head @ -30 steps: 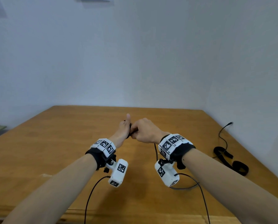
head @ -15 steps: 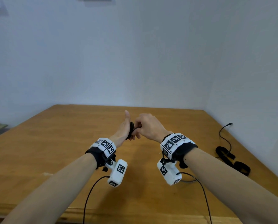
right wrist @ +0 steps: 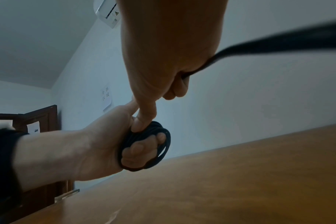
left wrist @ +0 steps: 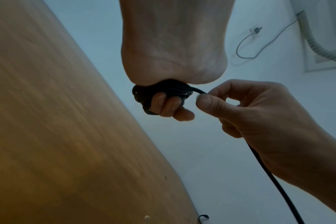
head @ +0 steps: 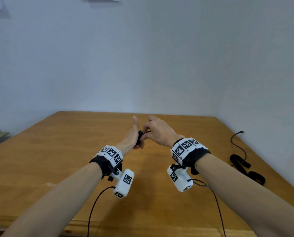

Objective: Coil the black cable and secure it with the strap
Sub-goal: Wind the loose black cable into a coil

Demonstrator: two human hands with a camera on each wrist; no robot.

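Cable [right wrist: 159, 145] loops are sitting bunched in my left hand [head: 132, 137], above the middle of the wooden table [head: 57, 151], my curled fingers [left wrist: 163, 106] poking through the black coil and gripping it while the thumb is pointing up. My right hand [head: 158, 132], just beside the coil, is pinching the loose run of cable between thumb [left wrist: 207, 103] and forefinger, the rest trailing down past my wrist. Another black strap [head: 245, 168] and thin cord [head: 237, 142] are lying near the table's right edge, well apart from both hands.
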